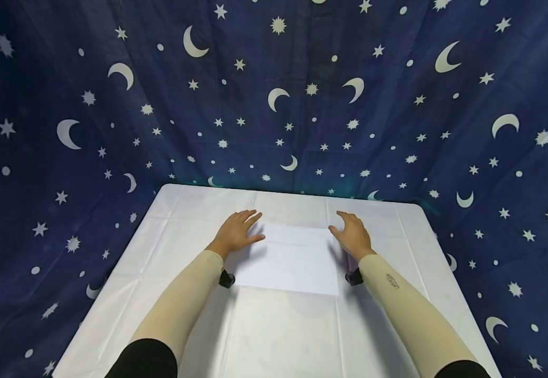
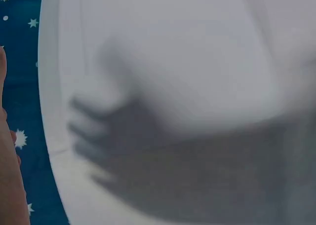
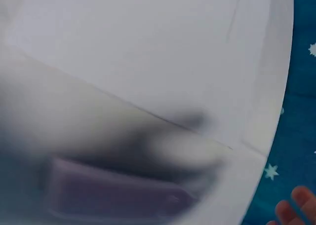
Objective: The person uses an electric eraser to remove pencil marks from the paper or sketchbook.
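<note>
A blank white sheet of paper (image 1: 288,265) lies flat on the white-covered table. Over its left edge is my left hand (image 1: 237,232), fingers spread and holding nothing. My right hand (image 1: 353,236) hovers by the sheet's right edge, likewise spread with nothing in it. Below the right wrist lies a purple, elongated flat object (image 3: 118,193), mostly hidden by the arm in the head view; blur keeps its kind from showing. Only a strip of the left hand (image 2: 12,175) enters the left wrist view, and a few fingertips (image 3: 303,200) enter the right wrist view.
The table (image 1: 274,336) has a creased white cover and rounded far corners. A dark blue curtain (image 1: 302,115) with moons and stars hangs behind it and along both sides. Small black devices sit under both wrists. Shadows of the hands fall on the table.
</note>
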The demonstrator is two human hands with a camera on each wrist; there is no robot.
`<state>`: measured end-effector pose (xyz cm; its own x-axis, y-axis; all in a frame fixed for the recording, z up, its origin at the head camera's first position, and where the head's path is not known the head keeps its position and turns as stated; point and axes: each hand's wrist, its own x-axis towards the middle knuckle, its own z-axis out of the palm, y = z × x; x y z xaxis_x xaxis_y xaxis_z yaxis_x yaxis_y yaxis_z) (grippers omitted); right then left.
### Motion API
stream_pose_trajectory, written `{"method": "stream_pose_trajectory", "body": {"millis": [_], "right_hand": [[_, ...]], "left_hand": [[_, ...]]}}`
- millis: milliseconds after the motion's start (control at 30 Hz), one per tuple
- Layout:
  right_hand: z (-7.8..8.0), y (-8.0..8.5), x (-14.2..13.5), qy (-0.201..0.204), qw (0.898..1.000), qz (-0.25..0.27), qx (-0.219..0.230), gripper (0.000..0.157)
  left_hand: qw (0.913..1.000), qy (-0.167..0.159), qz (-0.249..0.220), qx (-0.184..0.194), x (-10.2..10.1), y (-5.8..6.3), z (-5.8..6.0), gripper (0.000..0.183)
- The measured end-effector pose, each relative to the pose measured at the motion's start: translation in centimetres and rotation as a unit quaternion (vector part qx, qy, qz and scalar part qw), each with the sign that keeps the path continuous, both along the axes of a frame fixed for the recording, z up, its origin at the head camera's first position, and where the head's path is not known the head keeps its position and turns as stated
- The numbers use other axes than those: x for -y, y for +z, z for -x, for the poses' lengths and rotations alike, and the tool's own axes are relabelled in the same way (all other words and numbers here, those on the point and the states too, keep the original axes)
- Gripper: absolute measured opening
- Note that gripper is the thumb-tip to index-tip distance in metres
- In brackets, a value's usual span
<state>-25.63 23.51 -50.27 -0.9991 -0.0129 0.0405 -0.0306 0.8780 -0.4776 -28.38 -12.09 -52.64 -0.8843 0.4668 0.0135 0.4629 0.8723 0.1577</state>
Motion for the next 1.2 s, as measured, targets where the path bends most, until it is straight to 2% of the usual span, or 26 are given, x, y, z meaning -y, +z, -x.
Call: {"method": "stream_pose_trajectory", "body": {"millis": [233,433,600,767,933,1200], "right_hand": [[-2.9,-1.6,-2.3,-0.056,0.998,0.038,0.020,0.059],[-4.7,-3.2,-3.4,-0.087,0.994,0.049,0.037,0.058],[-5.9,-4.8,-3.8,-0.103,0.992,0.056,0.053,0.060],[-6.6,-6.2,-3.6,-0.106,0.990,0.060,0.066,0.062],[-6.7,-6.8,-3.2,-0.124,0.987,0.065,0.084,0.064],[-6.0,-6.6,-3.2,-0.150,0.984,0.090,0.044,0.057]], "left_hand": [[0.9988,-0.015,-0.047,0.001,0.4,-2.2,-1.9,0.080],[0.9992,-0.005,-0.038,-0.012,0.9,-4.4,-3.3,0.081],[0.9993,0.008,-0.036,0.001,1.3,-5.7,-4.4,0.081],[0.9992,0.008,-0.039,0.004,1.5,-6.4,-5.1,0.081],[0.9995,0.006,-0.029,0.015,1.6,-6.6,-5.4,0.084],[0.9999,-0.002,0.000,0.016,1.4,-6.3,-4.9,0.089]]}}
